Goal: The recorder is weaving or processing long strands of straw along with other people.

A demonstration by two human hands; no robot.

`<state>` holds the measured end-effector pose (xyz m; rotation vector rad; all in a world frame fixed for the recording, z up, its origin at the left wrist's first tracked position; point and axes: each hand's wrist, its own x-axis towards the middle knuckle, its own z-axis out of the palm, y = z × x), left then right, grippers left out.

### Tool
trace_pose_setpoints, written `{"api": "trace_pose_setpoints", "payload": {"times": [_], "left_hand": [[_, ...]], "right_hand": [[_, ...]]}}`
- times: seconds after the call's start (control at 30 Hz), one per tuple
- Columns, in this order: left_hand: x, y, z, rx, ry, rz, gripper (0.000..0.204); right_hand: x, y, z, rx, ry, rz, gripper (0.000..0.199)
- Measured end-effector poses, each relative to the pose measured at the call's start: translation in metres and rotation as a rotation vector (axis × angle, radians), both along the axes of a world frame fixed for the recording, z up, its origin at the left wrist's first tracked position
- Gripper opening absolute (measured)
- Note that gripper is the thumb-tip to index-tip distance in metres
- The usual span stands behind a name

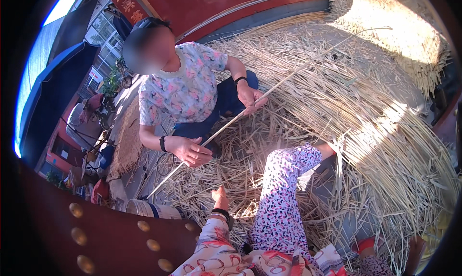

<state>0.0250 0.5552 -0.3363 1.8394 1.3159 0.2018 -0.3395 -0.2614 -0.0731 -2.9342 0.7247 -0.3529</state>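
Observation:
My left hand (220, 195) reaches forward from the lower edge, a dark band on its wrist. Its fingers look curled, and whatever they may hold is too small to make out. Loose straw (245, 179) lies around and beneath it. My right hand does not show. Across from me squats a person in a floral shirt (185, 81). That person's two hands (191, 152) hold one long, pale reed stalk (226, 126) slantwise, its thin end rising to the upper right.
A wide layer of reed stalks (308, 98) covers the ground to the right. My patterned trouser leg (281, 199) extends into the straw. A white bucket (142, 207) stands beside a brown studded panel (115, 232). A woven straw mat (126, 141) lies farther left.

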Motion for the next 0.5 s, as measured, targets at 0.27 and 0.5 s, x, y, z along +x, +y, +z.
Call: {"api": "trace_pose_setpoints", "payload": {"times": [0.27,0.5], "left_hand": [[-0.048,0.069,0.07,0.296,-0.044,0.095,0.037],[-0.057,0.098,0.122,0.309,0.148,0.266,0.033]], "right_hand": [[0.006,-0.001,-0.001,0.027,0.006,-0.004,0.03],[0.032,0.002,-0.017,0.093,-0.146,0.025,0.033]]}}
